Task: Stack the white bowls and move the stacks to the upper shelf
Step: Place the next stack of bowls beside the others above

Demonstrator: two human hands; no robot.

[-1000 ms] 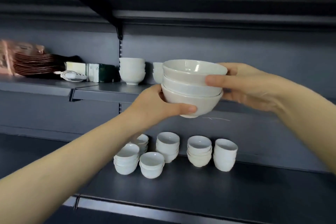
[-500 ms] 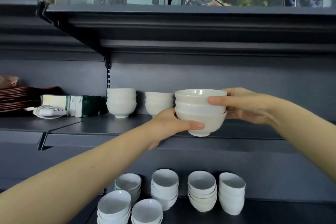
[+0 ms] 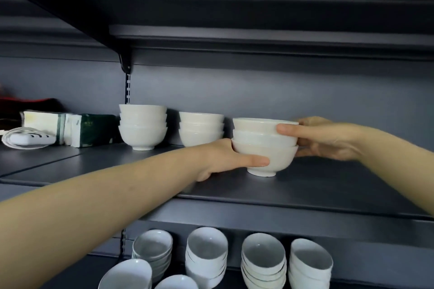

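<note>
A stack of three white bowls [image 3: 264,145] stands with its foot on the dark upper shelf [image 3: 305,185]. My left hand [image 3: 225,159] grips the bottom bowl from the left, thumb across its front. My right hand [image 3: 321,138] holds the stack from the right, thumb on the top bowl's rim. Two more white bowl stacks stand further left on the same shelf: one [image 3: 143,126] by the bracket, one [image 3: 200,131] right beside the held stack. Several stacks of smaller white bowls [image 3: 263,260] sit on the lower shelf.
Green-and-white packets [image 3: 70,129] and a white coiled cable [image 3: 25,139] lie at the left of the upper shelf. Another dark shelf [image 3: 234,37] hangs overhead on a black bracket [image 3: 125,63]. Bare shelf surface stretches right of the held stack.
Both hands carried the stack up and forward from mid-air over the shelf edge; its foot now touches the upper shelf beside the second stack. The camera moved closer.
</note>
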